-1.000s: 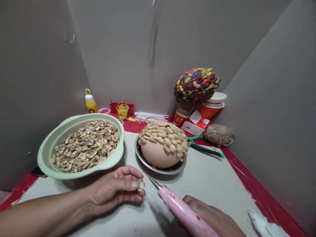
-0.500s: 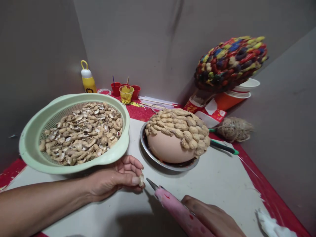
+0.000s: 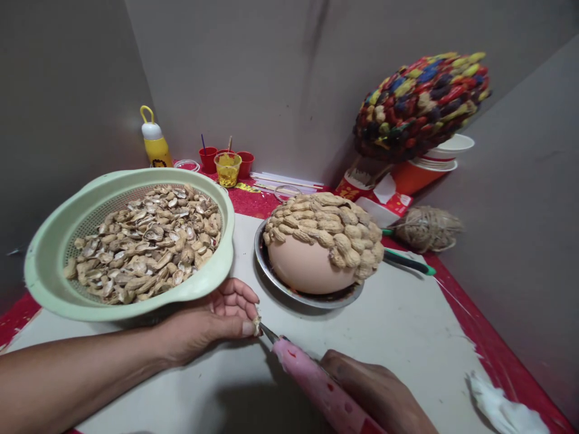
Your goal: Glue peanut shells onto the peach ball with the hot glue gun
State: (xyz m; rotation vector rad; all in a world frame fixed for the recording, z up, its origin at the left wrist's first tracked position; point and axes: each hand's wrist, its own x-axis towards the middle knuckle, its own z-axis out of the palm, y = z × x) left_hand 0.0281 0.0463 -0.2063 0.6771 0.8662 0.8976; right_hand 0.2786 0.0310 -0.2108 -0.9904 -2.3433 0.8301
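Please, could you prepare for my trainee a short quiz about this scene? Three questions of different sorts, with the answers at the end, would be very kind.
1. Choose one. The metal tip of the pink tube in the right grip points toward:
A) the yellow bottle
B) the piece of peanut shell in the left grip
C) the twine

2. True or false: the lower front of the oval ball is bare.

3. Fill the gap: seen from the wearer's side, the green strainer stands to the ____ of the metal dish.

Key: 1. B; 2. true; 3. left
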